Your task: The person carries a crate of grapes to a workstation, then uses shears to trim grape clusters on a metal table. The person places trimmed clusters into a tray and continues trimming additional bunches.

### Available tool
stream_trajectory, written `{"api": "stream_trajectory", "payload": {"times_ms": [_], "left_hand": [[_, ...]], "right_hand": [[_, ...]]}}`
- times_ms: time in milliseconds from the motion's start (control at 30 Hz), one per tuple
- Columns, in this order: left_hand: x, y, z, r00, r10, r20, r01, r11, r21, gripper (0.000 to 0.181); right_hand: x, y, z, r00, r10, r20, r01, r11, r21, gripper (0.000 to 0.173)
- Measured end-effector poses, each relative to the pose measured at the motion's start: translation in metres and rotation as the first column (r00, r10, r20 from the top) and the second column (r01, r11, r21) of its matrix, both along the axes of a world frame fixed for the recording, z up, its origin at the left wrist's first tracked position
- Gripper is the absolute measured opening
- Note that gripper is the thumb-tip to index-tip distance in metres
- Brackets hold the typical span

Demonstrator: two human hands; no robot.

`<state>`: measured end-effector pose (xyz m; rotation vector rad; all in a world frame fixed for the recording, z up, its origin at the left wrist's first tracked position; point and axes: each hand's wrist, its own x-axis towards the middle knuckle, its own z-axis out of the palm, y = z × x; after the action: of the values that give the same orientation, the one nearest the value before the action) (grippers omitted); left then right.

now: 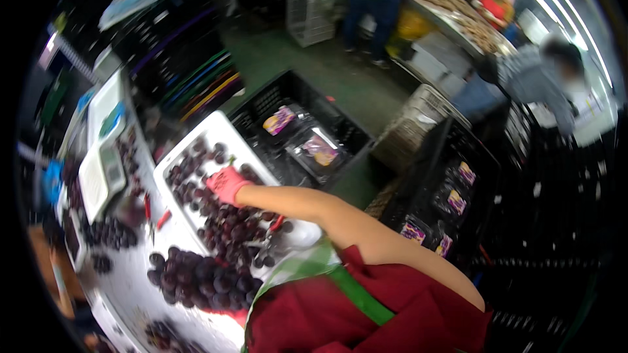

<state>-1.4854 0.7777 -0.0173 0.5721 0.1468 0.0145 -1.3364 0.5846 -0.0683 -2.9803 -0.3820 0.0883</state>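
A large bunch of dark grapes [206,277] rests in my left hand [228,315], whose pink glove shows only in part beneath it. My right hand [228,185], in a pink glove, reaches into a white plastic tray [223,125]. Loose dark grapes [189,191] lie around its fingertips, and whether it pinches one is hidden. Reddish grape clusters [230,230] fill the tray's near end. A red-handled tool [277,223] lies there too, partly covered. Red-handled snips [149,213] lie on the white table [171,238], left of the tray.
A black crate [360,137] beyond the tray holds clear packs with purple labels; another black crate [490,154] stands at right with similar packs. A white weighing scale [100,176] and more grapes [110,233] occupy the table's left. Other people work in the background.
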Motion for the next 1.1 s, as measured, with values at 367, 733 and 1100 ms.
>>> {"api": "stream_trajectory", "payload": {"times_ms": [367,733,1100], "left_hand": [[0.004,-0.013,0.007,0.989,-0.149,-0.017,0.15,0.988,0.045,0.041],[0.003,-0.073,0.011,0.954,-0.297,-0.034,0.299,0.95,0.091,0.039],[0.011,-0.18,0.022,0.903,-0.425,-0.063,0.43,0.889,0.16,0.038]], "right_hand": [[-0.149,-0.163,0.029,0.885,0.064,-0.461,0.369,-0.7,0.612,0.034],[-0.314,-0.27,0.014,0.937,-0.293,-0.189,-0.251,-0.943,0.217,0.034],[-0.42,-0.367,-0.074,0.677,-0.366,-0.638,-0.472,-0.882,0.005,0.016]]}}
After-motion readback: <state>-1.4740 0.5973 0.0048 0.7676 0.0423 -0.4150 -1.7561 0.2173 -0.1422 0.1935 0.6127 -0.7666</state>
